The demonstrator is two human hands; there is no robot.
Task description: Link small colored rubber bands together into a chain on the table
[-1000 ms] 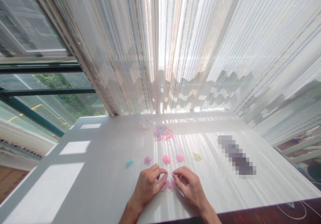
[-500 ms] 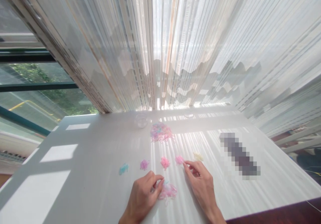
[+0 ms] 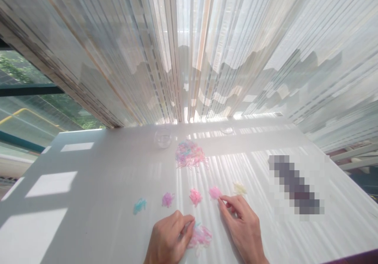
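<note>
Just in front of me lies a small mixed heap of pastel rubber bands point(image 3: 201, 235), mostly pink with a little blue. My left hand point(image 3: 171, 234) is at its left edge, thumb and forefinger pinched together; whatever sits between them is too small to see. My right hand point(image 3: 242, 224) also has its fingertips pinched, right at the edge of the light pink pile of bands point(image 3: 215, 192). Sorted piles stand in a row: blue point(image 3: 139, 205), purple point(image 3: 167, 199), coral pink point(image 3: 195, 197) and pale yellow point(image 3: 239, 188), the last beyond my right hand.
A larger mixed heap of bands point(image 3: 190, 153) lies farther back on the white table point(image 3: 103, 185). Behind it stand a clear round container point(image 3: 163, 138) and a clear lid point(image 3: 227, 130). A pixelated dark object point(image 3: 297, 187) lies at the right. Curtains point(image 3: 191, 51) hang along the far edge.
The view has shifted slightly, so the table looks a little nearer. Both hands keep about the same places by the piles, still pinched.
</note>
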